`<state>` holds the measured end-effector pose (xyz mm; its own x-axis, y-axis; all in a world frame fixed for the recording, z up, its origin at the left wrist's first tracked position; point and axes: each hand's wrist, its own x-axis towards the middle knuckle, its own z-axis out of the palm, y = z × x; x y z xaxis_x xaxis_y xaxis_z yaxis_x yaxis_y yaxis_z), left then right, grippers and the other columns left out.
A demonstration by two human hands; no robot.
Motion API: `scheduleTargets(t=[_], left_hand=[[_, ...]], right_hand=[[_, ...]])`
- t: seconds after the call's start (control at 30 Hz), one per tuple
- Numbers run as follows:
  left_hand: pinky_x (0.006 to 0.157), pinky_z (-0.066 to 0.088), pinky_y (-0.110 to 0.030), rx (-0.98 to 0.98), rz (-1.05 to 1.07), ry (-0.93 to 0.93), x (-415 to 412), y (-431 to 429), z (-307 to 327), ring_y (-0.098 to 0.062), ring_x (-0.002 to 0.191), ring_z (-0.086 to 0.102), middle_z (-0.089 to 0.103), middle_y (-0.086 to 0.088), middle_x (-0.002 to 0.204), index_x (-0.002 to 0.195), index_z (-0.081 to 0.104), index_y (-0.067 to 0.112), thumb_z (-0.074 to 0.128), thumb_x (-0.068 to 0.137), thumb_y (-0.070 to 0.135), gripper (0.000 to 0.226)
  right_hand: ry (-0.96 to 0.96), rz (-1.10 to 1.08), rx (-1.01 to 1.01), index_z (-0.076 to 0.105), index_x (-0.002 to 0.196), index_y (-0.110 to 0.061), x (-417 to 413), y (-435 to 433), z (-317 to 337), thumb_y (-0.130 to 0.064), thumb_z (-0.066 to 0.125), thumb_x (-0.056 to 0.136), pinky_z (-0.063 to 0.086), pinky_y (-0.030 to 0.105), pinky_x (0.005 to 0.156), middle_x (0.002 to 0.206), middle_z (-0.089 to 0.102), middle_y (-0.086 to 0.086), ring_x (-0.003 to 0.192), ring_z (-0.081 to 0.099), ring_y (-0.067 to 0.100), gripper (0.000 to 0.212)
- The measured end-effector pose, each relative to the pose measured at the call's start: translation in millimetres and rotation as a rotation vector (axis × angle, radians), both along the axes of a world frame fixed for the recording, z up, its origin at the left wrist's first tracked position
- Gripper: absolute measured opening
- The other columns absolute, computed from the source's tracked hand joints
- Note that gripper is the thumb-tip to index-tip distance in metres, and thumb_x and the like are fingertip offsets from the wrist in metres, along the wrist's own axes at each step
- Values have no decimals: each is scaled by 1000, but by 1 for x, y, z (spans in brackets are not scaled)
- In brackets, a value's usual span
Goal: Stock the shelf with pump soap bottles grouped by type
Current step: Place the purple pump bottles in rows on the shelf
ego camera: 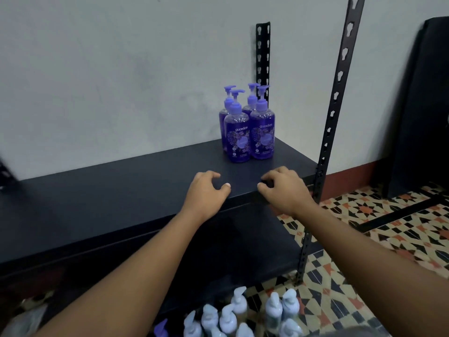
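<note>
- Purple translucent plastic pump soap bottles [247, 127], four of them, stand upright in a tight two-by-two cluster at the right rear corner of the dark flat shelf board [121, 195]. They are against the wall and just beside the black perforated metal post [263, 57] at the back.
- Toppling: the cluster is packed close and the pump heads are tall. A fresh bottle pushed in from the front could nudge a front bottle and rock the ones behind it.
- Mixing types: pale blue pump bottles [243, 314] wait in a bunch on the patterned tiled floor [364, 227] below, with one purple pump top [161, 328] beside them. Setting pale ones hard against the purple group would blur the grouping, so they likely need their own stretch of shelf to the left.
- Picking up: the floor stock stands crowded, so a hurried grab by a pump head could tip its neighbours.
- Left hand [206, 190]: grip released, fingers loosely curled and holding nothing. It is over the front part of the shelf, near the purple cluster but apart from it.
- Right hand [284, 188]: grip likewise released and empty, fingers curled at the shelf's front edge. Whether the fingertips touch the board I cannot tell.
</note>
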<state>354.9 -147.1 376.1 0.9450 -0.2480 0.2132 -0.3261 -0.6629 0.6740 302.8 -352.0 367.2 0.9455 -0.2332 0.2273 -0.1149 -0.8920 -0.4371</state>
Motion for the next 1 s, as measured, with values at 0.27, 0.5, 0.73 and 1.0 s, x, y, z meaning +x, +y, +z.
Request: scheduleTargets(t=[0.27, 0.5, 0.73, 1.0], left_hand=[[95, 43, -23, -104, 97, -21, -129, 136, 2, -5, 116, 56, 55, 9, 126, 120, 66, 23, 65, 96, 36, 27], [90, 52, -27, -118, 283, 90, -213, 246, -38, -6, 107, 63, 62, 7, 116, 111, 67, 23, 68, 95, 33, 19], [88, 51, -27, -140, 446, 268, -254, 306, -80, -11, 102, 64, 67, 3, 108, 113, 65, 16, 66, 98, 32, 22], [80, 54, -31, -84, 526, 482, -235, 344, -169, -15, 92, 65, 69, 5, 96, 99, 67, 18, 70, 92, 39, 23]], right_hand=[[-106, 310, 237, 72, 104, -26, -100, 123, 12, -36, 60, 96, 43, 26, 81, 103, 61, -8, 94, 58, 8, 17], [73, 584, 256, 70, 107, -27, -144, 206, -16, -37, 60, 97, 49, 25, 82, 103, 62, -13, 94, 59, 4, 17], [230, 665, 342, 68, 104, -28, -145, 252, -67, -32, 61, 97, 46, 23, 79, 101, 65, -11, 93, 60, 3, 10], [407, 551, 430, 69, 96, -24, -125, 275, -144, -32, 64, 97, 45, 24, 71, 87, 68, -12, 83, 62, 6, 10]])
